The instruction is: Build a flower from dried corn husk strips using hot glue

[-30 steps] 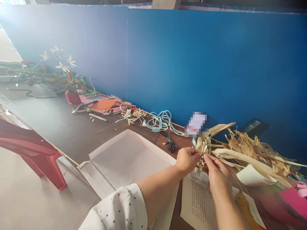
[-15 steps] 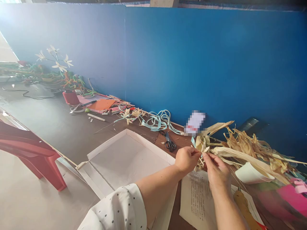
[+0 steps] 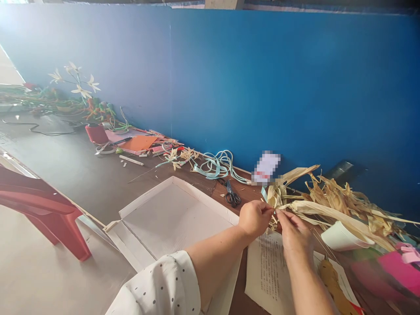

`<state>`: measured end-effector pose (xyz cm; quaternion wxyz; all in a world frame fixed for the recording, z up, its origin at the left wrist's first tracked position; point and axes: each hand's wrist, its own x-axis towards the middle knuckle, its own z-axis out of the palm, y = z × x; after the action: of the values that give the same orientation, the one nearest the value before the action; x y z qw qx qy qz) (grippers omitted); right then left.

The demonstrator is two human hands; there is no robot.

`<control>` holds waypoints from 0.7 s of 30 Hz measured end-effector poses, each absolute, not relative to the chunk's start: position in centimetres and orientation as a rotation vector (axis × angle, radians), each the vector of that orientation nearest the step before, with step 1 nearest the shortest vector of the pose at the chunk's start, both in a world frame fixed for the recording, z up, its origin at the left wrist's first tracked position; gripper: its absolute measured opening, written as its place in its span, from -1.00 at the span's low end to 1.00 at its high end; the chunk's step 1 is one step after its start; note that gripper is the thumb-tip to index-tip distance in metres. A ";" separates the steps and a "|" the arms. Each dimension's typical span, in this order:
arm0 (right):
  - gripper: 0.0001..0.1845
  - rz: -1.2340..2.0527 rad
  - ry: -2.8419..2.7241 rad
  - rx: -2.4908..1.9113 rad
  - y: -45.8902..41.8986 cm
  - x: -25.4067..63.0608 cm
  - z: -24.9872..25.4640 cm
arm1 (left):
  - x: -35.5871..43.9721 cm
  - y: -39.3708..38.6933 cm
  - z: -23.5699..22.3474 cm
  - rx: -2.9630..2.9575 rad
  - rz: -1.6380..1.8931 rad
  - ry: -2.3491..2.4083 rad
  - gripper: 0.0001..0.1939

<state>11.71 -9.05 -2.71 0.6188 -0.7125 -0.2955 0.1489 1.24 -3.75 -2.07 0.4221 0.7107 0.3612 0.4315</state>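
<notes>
My left hand and my right hand meet over the table, both pinched on a small bundle of dried corn husk strips. The bundle stands up between my fingertips, and a light blue ribbon piece sticks out at its left. Below my hands lies a printed paper sheet. A heap of dried husks spreads to the right of the bundle.
Black scissors lie just left of my hands, near coiled light blue ribbon. A flattened white cardboard box lies at the table's near edge. A white cup lies on its side right. Red chair stands left. Craft flowers far left.
My hands stay pinched on the husk bundle and have shifted only slightly; the view has drifted a little.
</notes>
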 end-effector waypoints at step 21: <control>-0.46 0.362 -0.719 -1.592 -8.9 11.8 -2.6 | 2.3 -2.7 -3.2 1.359 0.985 0.806 -0.73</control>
<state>11.79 -8.94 -2.64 0.6278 -0.6947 -0.3136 0.1578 2.32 -2.66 -3.17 0.5970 0.5854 0.3473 0.4246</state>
